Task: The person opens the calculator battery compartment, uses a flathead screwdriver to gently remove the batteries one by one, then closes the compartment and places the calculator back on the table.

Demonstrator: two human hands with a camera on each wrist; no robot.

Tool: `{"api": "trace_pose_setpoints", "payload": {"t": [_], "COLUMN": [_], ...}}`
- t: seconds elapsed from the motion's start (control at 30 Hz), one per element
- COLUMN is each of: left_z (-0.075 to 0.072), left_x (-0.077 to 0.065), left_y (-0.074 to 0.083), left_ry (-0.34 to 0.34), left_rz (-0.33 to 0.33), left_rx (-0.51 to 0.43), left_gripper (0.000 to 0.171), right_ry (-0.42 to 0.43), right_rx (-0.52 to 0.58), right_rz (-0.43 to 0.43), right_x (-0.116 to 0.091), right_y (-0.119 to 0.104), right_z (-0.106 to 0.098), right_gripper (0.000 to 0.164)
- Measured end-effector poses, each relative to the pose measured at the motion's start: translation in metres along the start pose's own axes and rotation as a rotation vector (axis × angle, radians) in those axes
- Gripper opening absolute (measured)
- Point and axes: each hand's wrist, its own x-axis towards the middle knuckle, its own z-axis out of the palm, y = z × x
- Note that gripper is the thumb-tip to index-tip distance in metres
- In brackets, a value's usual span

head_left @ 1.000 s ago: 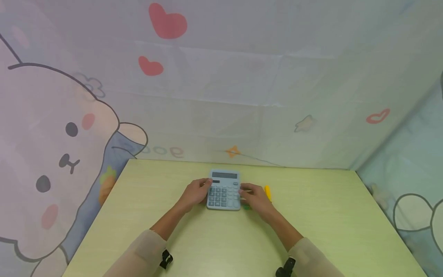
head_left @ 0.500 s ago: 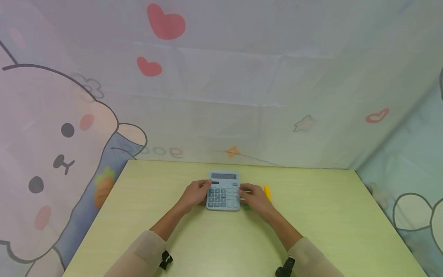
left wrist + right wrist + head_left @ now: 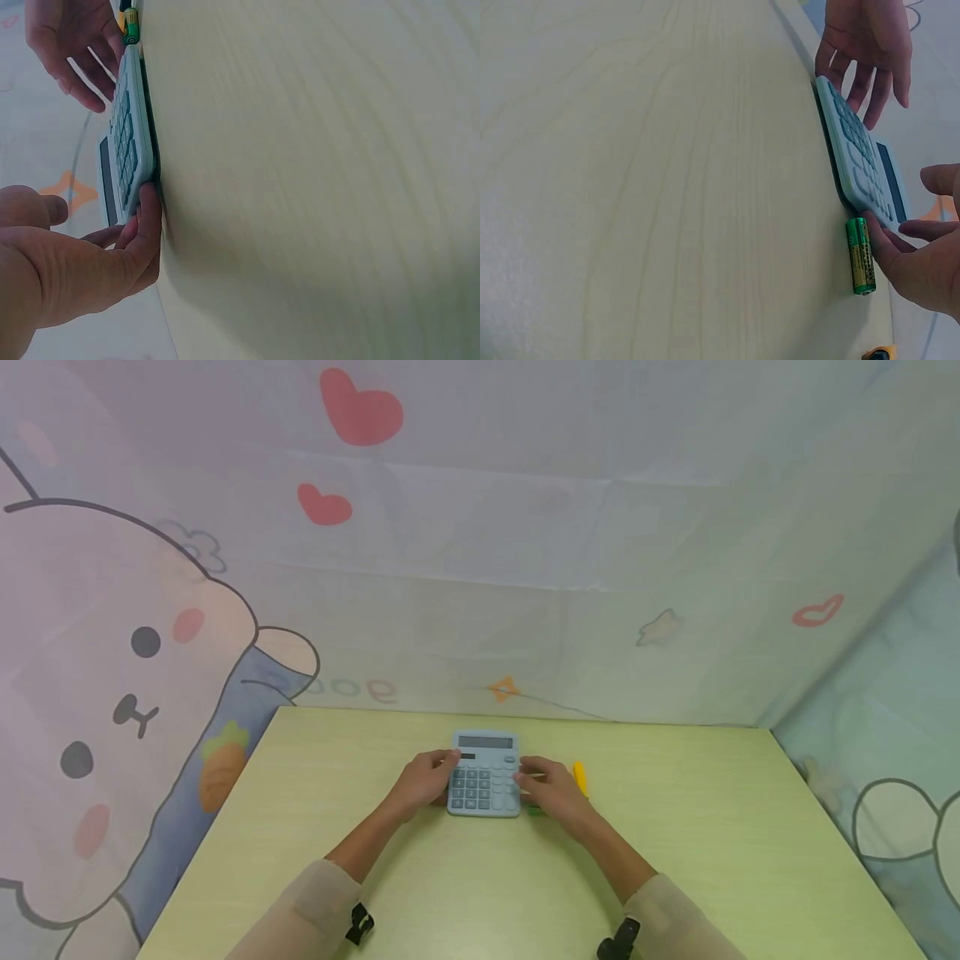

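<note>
A light blue calculator (image 3: pixel 483 774) lies on the table, its display at the far end showing a small digit. My left hand (image 3: pixel 422 779) is at its left edge, fingers touching the side; in the left wrist view the thumb of the left hand (image 3: pixel 82 262) stands up, apart from the keys. At the opposite edge, my right hand (image 3: pixel 555 791) has loosely bent fingers against the side. Its thumb is also raised in the right wrist view. Close beside the right fingers lies a green battery (image 3: pixel 861 256), mostly covered by that hand in the head view.
A yellow-handled object (image 3: pixel 581 777) lies just beyond my right hand, partly hidden; its kind is unclear. The pale wooden table (image 3: pixel 712 827) reaches back to a printed cloth (image 3: pixel 480 568) with hearts and a cartoon animal.
A digit has appeared on the calculator's display, which looked blank one second ago. Both hands stay nearly in place at its sides. The head view has shifted slightly.
</note>
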Motion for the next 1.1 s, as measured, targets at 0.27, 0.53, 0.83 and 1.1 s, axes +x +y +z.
{"api": "trace_pose_setpoints", "payload": {"t": [0.27,0.53,0.83,1.1], "left_z": [0.001,0.000,-0.005,-0.016], "left_x": [0.001,0.001,0.001,-0.006], "left_y": [0.000,-0.001,-0.001,0.007], "left_ry": [0.003,-0.001,-0.052,-0.103], "left_rz": [-0.004,0.002,-0.027,0.024], "left_rx": [0.006,0.005,-0.025,0.120], "left_gripper": [0.055,0.055,0.058,0.066], "right_ry": [-0.002,0.008,-0.005,-0.032], "right_rx": [-0.013,-0.035,-0.036,-0.178], "right_rz": [0.009,0.018,0.001,-0.079], "right_x": [0.000,0.000,0.000,-0.009], "right_y": [0.000,0.000,0.000,-0.012], "right_z": [0.000,0.000,0.000,-0.009], "right_gripper": [0.056,0.055,0.056,0.060]}}
